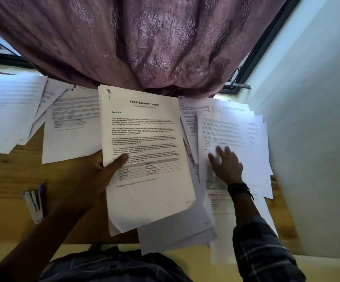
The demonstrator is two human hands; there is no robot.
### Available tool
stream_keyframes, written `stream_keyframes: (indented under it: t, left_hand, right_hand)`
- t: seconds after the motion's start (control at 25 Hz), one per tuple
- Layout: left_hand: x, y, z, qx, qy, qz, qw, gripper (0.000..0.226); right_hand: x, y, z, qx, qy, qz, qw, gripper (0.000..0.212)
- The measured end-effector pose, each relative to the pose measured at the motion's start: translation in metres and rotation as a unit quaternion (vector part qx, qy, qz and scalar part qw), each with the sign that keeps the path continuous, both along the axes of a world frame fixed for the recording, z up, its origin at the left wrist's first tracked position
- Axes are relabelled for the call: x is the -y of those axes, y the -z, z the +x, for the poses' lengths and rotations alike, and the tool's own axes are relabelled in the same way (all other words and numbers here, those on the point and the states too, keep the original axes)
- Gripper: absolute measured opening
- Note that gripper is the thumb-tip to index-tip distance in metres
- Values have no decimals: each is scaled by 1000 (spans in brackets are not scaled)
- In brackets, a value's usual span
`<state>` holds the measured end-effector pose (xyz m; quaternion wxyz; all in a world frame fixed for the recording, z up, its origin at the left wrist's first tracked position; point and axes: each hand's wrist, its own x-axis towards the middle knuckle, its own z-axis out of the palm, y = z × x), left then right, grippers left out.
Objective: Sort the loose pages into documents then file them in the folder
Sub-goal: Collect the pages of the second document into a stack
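My left hand [102, 169] grips a stack of white pages [144, 143] by its left edge, thumb on top; the top sheet is headed "Sample Education Transcript". The stack is held above the wooden table [8, 176]. My right hand [226, 165], fingers spread and blurred, lies flat on a loose pile of printed pages [226, 129] at the right. More loose pages [8, 110] are spread at the far left, and single sheets [71, 127] lie beside the held stack. No folder shows.
A stapler [34, 202] lies on the table at the left near the front edge. A purple curtain [144, 43] hangs over the table's back. A white wall [311, 139] borders the right. Pages [177, 235] overhang the front edge.
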<state>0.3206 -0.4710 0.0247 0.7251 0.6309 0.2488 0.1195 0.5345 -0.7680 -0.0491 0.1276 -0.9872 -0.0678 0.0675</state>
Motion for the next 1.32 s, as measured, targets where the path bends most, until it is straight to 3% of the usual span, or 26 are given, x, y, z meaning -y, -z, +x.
stream_keyframes:
  t: [0.12, 0.24, 0.44, 0.72, 0.88, 1.08, 1.32]
  left_hand:
    - [5, -3, -4, 16, -11, 14, 1000, 27]
    - [8, -2, -12, 20, -32, 18, 999, 25]
    - [21, 0, -22, 7, -51, 20, 998, 24]
    - [18, 1, -37, 19, -75, -17, 997, 25]
    - [5, -5, -47, 24, -91, -33, 995, 24]
    - [-23, -15, -64, 24, -93, -82, 992, 24]
    - [-64, -16, -84, 9, -66, -161, 985, 34]
  right_hand:
    - [16, -11, 20, 51, 122, 80, 988, 77]
    - [45, -21, 34, -21, 208, 48, 977, 92]
    - [61, -20, 52, -86, 210, 58, 972, 118]
    - [53, -26, 49, -67, 209, 48, 974, 117]
    - [54, -33, 50, -97, 223, 143, 959, 95]
    - [24, -61, 11, -94, 171, 434, 880, 37]
    - [-38, -113, -76, -111, 74, 587, 798, 48]
